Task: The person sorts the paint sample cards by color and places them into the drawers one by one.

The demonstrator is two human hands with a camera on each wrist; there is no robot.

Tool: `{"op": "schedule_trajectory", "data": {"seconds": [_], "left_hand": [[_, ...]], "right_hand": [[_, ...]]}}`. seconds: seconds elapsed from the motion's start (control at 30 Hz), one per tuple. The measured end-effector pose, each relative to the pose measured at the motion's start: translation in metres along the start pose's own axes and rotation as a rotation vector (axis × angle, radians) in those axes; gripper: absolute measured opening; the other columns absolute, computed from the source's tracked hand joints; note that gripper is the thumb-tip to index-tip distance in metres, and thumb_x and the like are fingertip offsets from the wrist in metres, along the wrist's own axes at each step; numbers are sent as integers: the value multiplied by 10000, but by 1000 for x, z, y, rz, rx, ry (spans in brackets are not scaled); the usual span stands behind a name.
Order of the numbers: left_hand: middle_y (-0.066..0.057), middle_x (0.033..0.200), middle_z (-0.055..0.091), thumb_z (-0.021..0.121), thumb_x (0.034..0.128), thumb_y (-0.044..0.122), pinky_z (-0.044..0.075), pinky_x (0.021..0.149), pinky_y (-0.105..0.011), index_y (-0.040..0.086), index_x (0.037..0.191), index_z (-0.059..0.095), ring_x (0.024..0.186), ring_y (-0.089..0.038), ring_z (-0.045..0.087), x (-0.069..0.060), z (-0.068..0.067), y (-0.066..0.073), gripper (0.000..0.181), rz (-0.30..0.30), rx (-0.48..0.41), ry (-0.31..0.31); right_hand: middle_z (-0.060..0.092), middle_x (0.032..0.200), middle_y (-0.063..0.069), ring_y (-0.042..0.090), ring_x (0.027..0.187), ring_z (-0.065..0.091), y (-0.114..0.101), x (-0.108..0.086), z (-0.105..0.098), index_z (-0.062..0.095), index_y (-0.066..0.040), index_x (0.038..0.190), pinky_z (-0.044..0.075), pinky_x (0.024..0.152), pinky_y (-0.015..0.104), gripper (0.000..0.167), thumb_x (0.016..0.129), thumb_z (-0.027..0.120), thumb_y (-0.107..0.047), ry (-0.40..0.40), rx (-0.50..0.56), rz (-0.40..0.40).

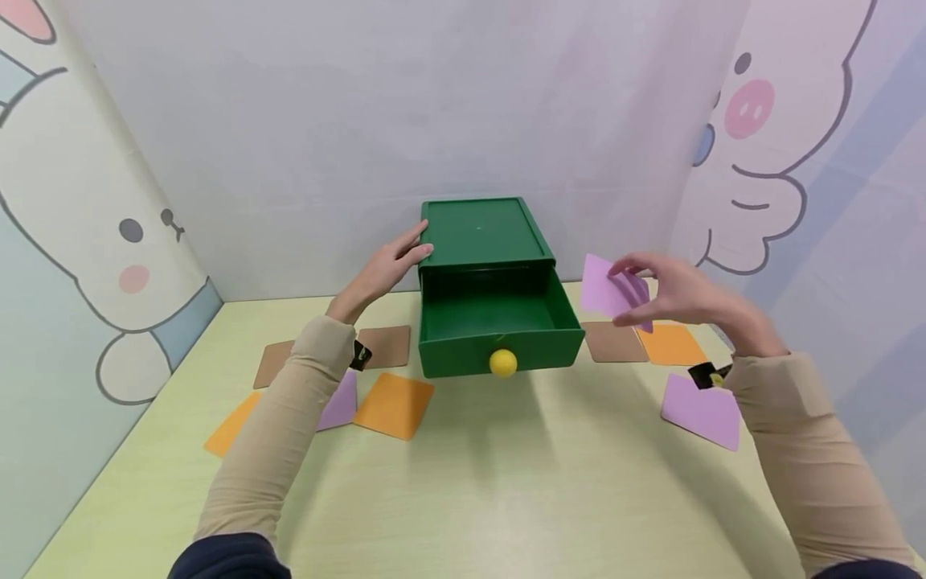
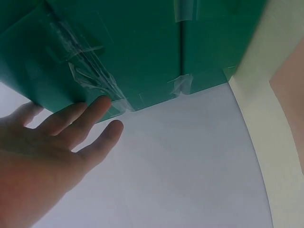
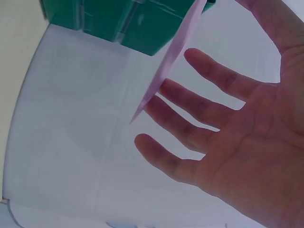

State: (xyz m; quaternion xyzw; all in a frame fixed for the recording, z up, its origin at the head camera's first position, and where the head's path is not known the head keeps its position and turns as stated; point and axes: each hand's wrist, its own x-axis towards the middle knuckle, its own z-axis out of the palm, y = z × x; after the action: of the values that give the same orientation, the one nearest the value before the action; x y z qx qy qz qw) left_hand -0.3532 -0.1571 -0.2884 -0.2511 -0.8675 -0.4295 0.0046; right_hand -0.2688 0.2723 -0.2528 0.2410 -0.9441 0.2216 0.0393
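A green drawer box stands at the back middle of the table. Its drawer is pulled out toward me and has a round yellow knob. My left hand rests at the box's left side and top edge. In the left wrist view, its loosely spread fingers are against the taped green side. To the right of the drawer, my right hand holds a purple card up off the table, pinched between thumb and fingers. The right wrist view shows this card nearly edge-on beside the fingertips.
On the left lie brown, orange and purple cards, some partly behind my left arm. On the right lie a brown card, an orange card and a purple card. Cartoon-printed walls border the table.
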Motion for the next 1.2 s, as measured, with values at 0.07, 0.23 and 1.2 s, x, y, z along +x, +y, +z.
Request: {"op": "schedule_trajectory", "data": {"seconds": [0.07, 0.23, 1.2], "left_hand": [[30, 1620, 184, 409, 1002, 499, 276, 1181, -468, 336, 1553, 150, 1488, -198, 236, 0, 0, 0, 630, -4, -3, -2], [33, 1620, 186, 412, 995, 516, 282, 1179, -464, 341, 1553, 153, 1488, -196, 239, 3, 0, -4, 639, 6, -16, -2], [-20, 1612, 222, 398, 989, 545, 302, 1164, -479, 361, 1550, 137, 1446, -232, 334, 2, 1, -3, 646, -1, -11, -7]], "right_hand": [[595, 1237, 166, 343, 1157, 519, -6, 3, -8, 589, -97, 1217, 397, 994, 600, 632, 684, 876, -281, -8, -6, 0], [593, 1234, 125, 285, 1137, 518, -23, 8, -20, 583, -114, 1225, 367, 1035, 565, 613, 703, 868, -266, -25, 8, -30], [574, 1358, 53, 222, 1235, 519, -102, 54, 6, 525, -129, 1381, 445, 1027, 451, 826, 669, 887, -337, -156, 6, -282]]}}
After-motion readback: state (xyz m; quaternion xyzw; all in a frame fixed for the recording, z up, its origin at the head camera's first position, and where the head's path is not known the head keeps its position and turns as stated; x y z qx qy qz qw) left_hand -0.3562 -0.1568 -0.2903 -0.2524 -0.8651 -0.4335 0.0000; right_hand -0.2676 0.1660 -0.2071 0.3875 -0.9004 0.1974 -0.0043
